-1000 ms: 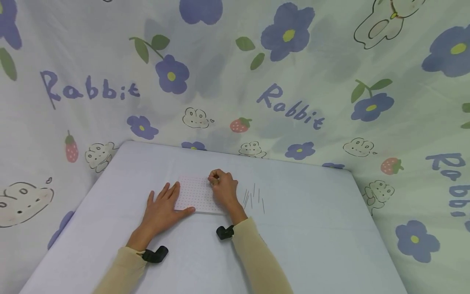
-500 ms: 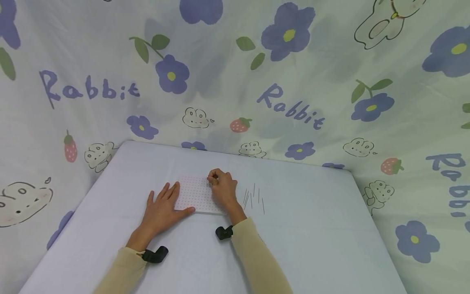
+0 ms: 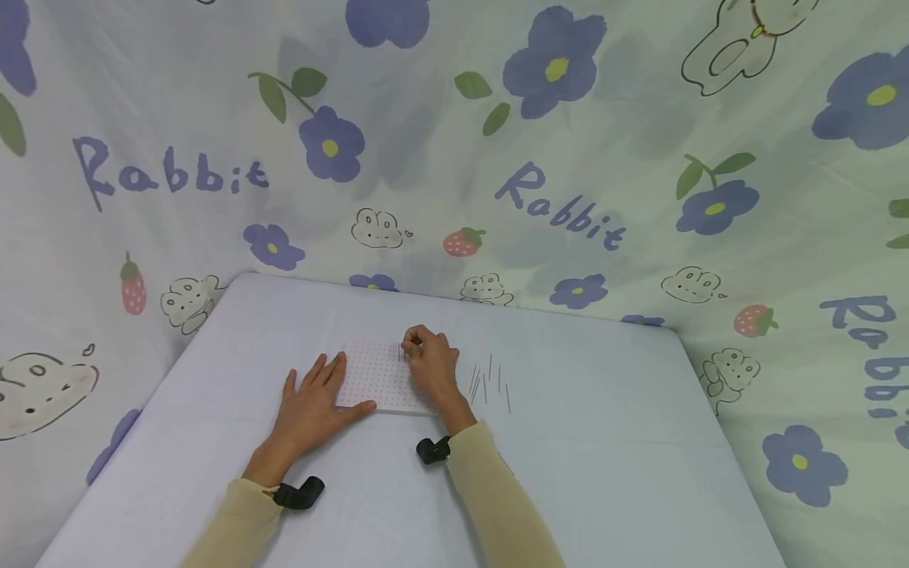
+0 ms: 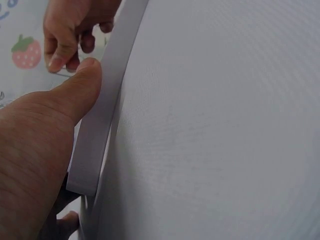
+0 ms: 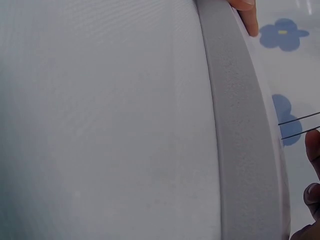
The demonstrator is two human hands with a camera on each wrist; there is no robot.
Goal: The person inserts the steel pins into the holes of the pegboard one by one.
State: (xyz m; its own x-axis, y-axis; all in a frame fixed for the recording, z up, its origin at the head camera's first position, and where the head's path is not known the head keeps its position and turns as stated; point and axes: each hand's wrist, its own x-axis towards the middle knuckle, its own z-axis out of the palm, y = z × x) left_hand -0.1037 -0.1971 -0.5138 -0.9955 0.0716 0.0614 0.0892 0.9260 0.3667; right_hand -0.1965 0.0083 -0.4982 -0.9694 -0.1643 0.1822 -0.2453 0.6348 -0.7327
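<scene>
Two thin dark rods (image 5: 300,118) stand at the dotted board (image 3: 372,379); one pinched by the right hand (image 3: 435,364)

From my remote station I record the following. The board, pale with rows of small marks, lies flat on the white-covered counter (image 3: 604,442), in front of the person. Its grey-white side face shows clearly in both wrist views. Both rods rise from its upper face toward the far edge, just beside each other and near parallel. I cannot tell how deep either one sits.

Right hand: thumb and fingertips together, clamped on the held rod (image 5: 300,133); the neighbouring rod stands free to its left. Left hand (image 3: 312,406): fingers spread apart, reaching the board's left edge, with the thumb against its near edge.

I note several loose rods (image 3: 499,378) lying on the counter to the right of the board, roughly lengthwise to the person, some close together and others apart. Each wrist carries a black camera (image 3: 433,450), next to a beige sleeve (image 3: 497,497). Behind the counter hangs a pale curtain (image 3: 426,158) printed with purple flowers, strawberries, rabbits and the word "Rabbit".
</scene>
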